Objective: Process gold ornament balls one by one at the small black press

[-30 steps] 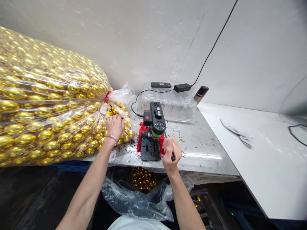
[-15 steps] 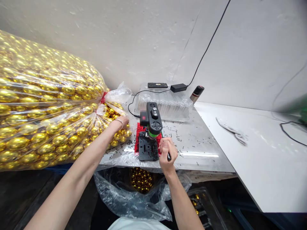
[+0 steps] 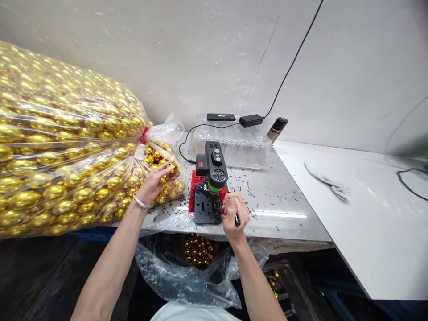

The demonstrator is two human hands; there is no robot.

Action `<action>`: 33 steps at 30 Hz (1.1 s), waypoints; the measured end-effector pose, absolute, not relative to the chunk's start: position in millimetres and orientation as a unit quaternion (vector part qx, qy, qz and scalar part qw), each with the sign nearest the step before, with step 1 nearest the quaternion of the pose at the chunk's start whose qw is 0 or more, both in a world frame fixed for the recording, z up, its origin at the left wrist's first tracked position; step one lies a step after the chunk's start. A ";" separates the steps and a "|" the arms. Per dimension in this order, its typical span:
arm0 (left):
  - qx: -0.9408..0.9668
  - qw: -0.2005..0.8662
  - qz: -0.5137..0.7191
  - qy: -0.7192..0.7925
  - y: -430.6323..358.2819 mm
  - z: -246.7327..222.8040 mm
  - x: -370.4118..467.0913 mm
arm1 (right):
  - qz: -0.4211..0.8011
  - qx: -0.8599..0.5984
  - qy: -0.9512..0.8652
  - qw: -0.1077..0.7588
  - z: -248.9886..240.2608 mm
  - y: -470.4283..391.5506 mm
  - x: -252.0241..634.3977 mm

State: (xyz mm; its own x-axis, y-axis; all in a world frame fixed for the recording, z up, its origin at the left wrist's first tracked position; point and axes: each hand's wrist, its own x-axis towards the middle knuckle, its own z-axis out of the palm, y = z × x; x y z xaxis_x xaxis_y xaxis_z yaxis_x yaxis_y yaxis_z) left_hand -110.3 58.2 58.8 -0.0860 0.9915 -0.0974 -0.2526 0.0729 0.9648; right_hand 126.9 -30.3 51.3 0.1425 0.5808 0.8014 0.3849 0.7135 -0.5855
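Observation:
My left hand (image 3: pixel 156 182), with a white band at the wrist, pinches a shiny gold ball (image 3: pixel 173 167) in its fingertips, at the open mouth of a clear plastic bag full of such balls (image 3: pixel 56 151). My right hand (image 3: pixel 236 215) is wrapped round the black-ended lever (image 3: pixel 237 220) of a small black press (image 3: pixel 216 167) with a green ring. Below the press head lies its slotted black base plate (image 3: pixel 207 209), scattered with black bits. Red material (image 3: pixel 193 205) shows under the plate.
Clear plastic packs (image 3: pixel 230 149) stand behind the press, with a black remote-like object (image 3: pixel 221 117) and a power adapter (image 3: pixel 251 120) on them. A spray can (image 3: pixel 277 129) leans by the wall. Below the table edge hangs an open plastic bag (image 3: pixel 187 285) with gold balls (image 3: pixel 199 250).
My left hand has drawn back from the bag's mouth and turned, and a gold ball now shows at its fingertips. The right hand stays on the lever.

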 end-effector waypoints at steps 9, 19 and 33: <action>0.243 0.674 0.536 0.446 -16.5 31.3 -67.9 | 0.082 -0.378 -0.653 0.652 49.9 -31.9 127.5; 0.145 0.735 0.489 0.448 -28.1 6.9 -37.4 | 0.082 -0.382 -0.659 0.643 50.7 -33.8 128.5; 0.633 0.296 0.358 0.619 -6.1 -12.3 -2.0 | 0.070 -0.377 -0.673 0.632 61.5 -31.8 131.0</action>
